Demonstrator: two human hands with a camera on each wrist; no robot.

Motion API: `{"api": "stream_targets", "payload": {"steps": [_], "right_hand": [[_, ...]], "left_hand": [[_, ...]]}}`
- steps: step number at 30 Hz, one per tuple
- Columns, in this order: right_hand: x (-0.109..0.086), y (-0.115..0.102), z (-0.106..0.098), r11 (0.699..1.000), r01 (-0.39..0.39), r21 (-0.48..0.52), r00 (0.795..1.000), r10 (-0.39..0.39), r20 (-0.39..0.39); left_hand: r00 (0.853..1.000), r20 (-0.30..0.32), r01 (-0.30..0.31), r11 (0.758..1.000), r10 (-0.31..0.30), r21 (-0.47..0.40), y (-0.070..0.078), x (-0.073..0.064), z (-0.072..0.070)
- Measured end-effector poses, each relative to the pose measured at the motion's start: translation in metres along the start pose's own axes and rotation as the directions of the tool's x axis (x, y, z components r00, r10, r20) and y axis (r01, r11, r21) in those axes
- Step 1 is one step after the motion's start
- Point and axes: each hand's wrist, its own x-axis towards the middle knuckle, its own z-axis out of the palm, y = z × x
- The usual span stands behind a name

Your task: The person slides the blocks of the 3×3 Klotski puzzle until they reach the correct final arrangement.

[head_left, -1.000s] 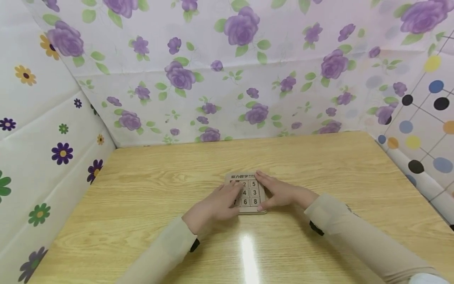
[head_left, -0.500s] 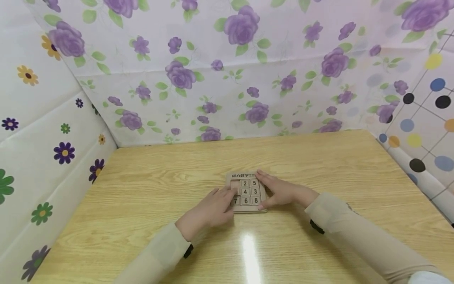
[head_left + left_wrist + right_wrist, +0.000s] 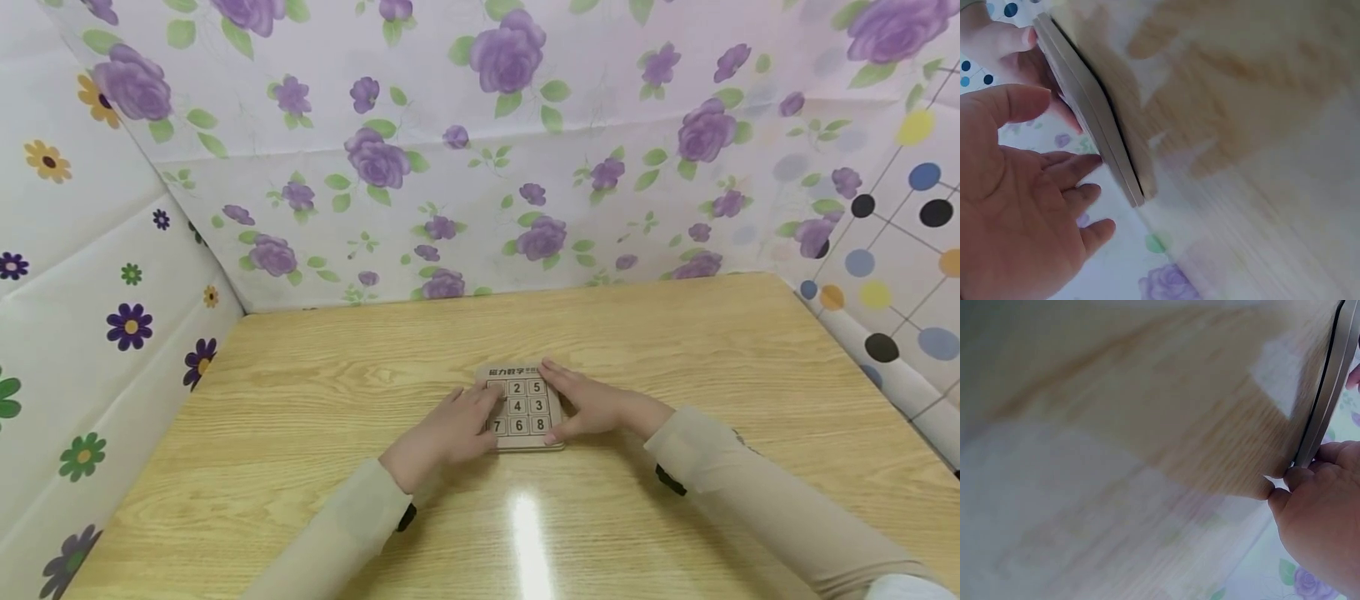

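Observation:
A wooden number slide puzzle (image 3: 521, 442) lies flat on the table, with a line of dark printed characters along its far edge. The tiles 2, 5, 4, 3, 7, 6 and 8 are readable. My left hand (image 3: 453, 425) reaches over the left side, its index fingertip on the upper-left cell, covering much of the left column. From the left wrist view, that hand (image 3: 1029, 194) has loosely bent fingers close over the board. My right hand (image 3: 596, 406) holds the right side, fingers at the far corner and thumb at the near corner; its fingertips (image 3: 1294, 478) meet the board's edge.
The wood-grain table (image 3: 360, 358) extends around the puzzle. Behind it hangs a purple-rose cloth (image 3: 450, 208), with a flower-print cloth (image 3: 90, 375) on the left and a dotted one (image 3: 892, 275) on the right.
My left hand drew back toward the near left, uncovering the upper-left gap, then slid forward again; a tile now shows in that cell under the fingertip. My right hand has stayed in place.

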Motion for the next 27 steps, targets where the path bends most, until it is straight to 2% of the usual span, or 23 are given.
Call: {"api": "stream_targets", "payload": {"steps": [5, 7, 13, 22, 27], "right_hand": [[0.0, -0.001, 0.0, 1.0, 0.004, -0.007, 1.0, -0.004, 0.002], [0.0, 0.0, 0.0, 1.0, 0.003, -0.007, 1.0, -0.003, 0.0], [0.0, 0.0, 0.001, 1.0, -0.004, 0.001, 1.0, 0.004, 0.004], [0.0, 0.0, 0.001, 1.0, -0.006, -0.006, 1.0, 0.006, -0.003], [0.001, 0.001, 0.002, 1.0, -0.004, -0.014, 1.0, 0.003, -0.006]], "left_hand": [[0.994, 0.011, -0.105, 0.994, 0.105, 0.001, 0.008, -0.004, 0.002], [0.991, 0.022, -0.13, 0.991, 0.129, 0.019, 0.013, -0.005, 0.003], [0.993, 0.044, -0.108, 0.994, 0.106, 0.033, 0.018, -0.008, 0.005], [0.998, 0.037, -0.041, 0.999, 0.041, -0.001, 0.008, -0.017, 0.003], [0.999, 0.041, -0.026, 0.999, 0.027, -0.022, 0.004, -0.021, 0.0]]}}
